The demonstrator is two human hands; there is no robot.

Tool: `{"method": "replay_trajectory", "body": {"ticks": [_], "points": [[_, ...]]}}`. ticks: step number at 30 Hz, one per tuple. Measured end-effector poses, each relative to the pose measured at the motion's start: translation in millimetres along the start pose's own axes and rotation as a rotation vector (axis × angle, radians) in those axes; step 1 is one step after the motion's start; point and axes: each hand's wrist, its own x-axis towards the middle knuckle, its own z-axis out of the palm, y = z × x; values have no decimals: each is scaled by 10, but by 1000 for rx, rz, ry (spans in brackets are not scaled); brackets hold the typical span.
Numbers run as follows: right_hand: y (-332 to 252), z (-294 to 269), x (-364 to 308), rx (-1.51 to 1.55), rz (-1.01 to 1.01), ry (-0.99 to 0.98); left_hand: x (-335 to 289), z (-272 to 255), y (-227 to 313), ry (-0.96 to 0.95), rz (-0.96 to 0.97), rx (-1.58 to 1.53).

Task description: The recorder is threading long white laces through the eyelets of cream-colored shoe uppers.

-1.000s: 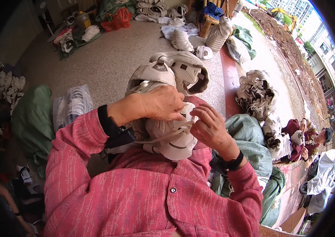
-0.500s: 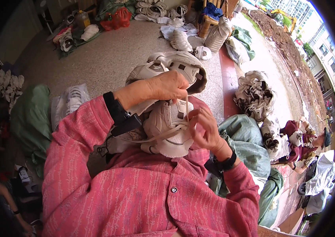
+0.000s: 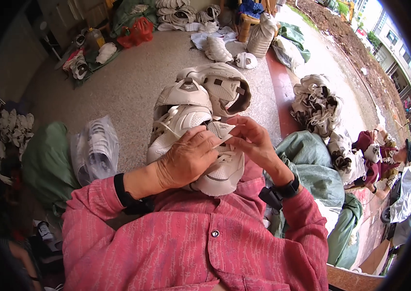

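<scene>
The pale sneaker sits at the person's lap, toe toward the body, with its tongue up between the hands. The grip of the left hand and that of the right hand both look pinched together on the lace, over the upper eyelets. To do this lacing well, it seems best to keep the strip flat and untwisted, steady the tongue underneath, and draw evenly so neither end runs short. As for writing, small dark marks show on the tongue and on the heels of the other sneakers just behind, none clearly legible
</scene>
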Motion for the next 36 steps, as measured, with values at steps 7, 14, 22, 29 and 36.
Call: {"method": "replay_trajectory", "body": {"ticks": [7,14,22,29,36], "points": [[-308,-29,-111,-679,-289,86,75,86,-141,-170,-138,-202],[-290,16,-211,-711,-70,-159,345,-75,-334,-509,-77,-214],[-324,193,-374,-446,100,-163,351,160,-410,-391,-12,-252],[-565,33,-229,-918,-110,-194,383,64,-554,-473,10,-412],[-625,-91,-101,-1033,-269,-390,461,136,-632,-552,-180,-649]]}}
